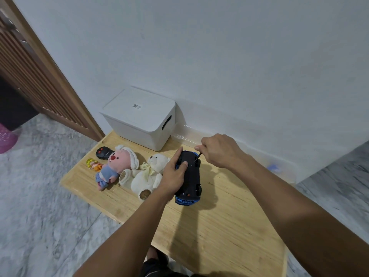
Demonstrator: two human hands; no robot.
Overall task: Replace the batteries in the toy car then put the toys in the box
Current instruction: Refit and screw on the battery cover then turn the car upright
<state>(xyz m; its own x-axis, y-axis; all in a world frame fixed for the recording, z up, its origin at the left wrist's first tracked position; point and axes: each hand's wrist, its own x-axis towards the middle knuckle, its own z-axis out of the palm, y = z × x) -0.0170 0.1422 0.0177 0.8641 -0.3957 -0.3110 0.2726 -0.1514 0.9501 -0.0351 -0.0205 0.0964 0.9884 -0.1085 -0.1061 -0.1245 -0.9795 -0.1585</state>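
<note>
A blue toy car [192,180] lies upside down on the wooden table [219,226], its black underside facing up. My left hand [173,174] grips the car's left side, thumb on the underside. My right hand [217,150] holds a thin dark screwdriver [197,156] whose tip touches the car's far end. A white lidded box [139,118] stands shut at the table's far edge. Left of the car lie a white teddy bear [148,174], a pink plush [117,164], a small yellow-haired figure [92,163] and a black remote control [102,152].
A white wall rises behind the table, with a clear plastic bin [275,166] low against it on the right. A wooden slatted door [40,76] stands at the left. A pink basket [7,138] sits on the grey marbled floor.
</note>
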